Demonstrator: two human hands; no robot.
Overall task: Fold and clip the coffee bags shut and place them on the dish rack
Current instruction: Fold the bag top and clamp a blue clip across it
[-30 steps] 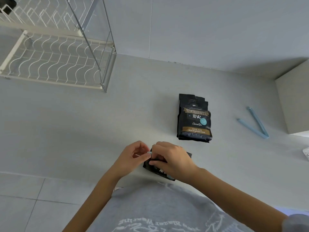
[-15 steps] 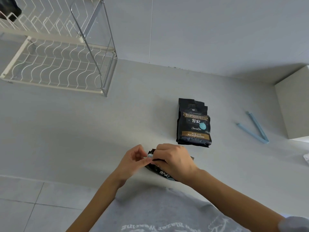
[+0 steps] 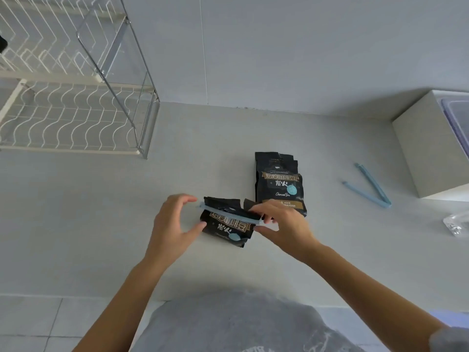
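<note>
I had the near coffee bag (image 3: 225, 224) on the countertop (image 3: 76, 219), closest to me, with a blue clip (image 3: 228, 215) already across its folded top. My left hand (image 3: 172, 224) was cupped half-open around the bag's left end, thumb against the lower corner and fingers curled above the clip's tip; I could not tell whether those fingers touched it. My right hand (image 3: 281, 224) pinched narrow at the clip's right end, thumb below and fingers above, holding clip and bag edge together.

I judged the bag to be soft foil, light to moderate in weight, its contents free to shift, so it would sag if lifted by one corner. The film looked slick. The stiff clip seemed the firmest place to hold, or both sides of the bag's body just below it.

Just beyond that bag, to its right and nearly touching my right fingers, the second coffee bag (image 3: 279, 184) lay flat, top unfolded. Farther right of it, well apart, the spare blue clip (image 3: 368, 186) lay open in a V near a white box (image 3: 429, 148).

Farthest, beyond and left of the near bag, the dish rack (image 3: 63, 118) stood against the wall, its lower wire shelf bare.
</note>
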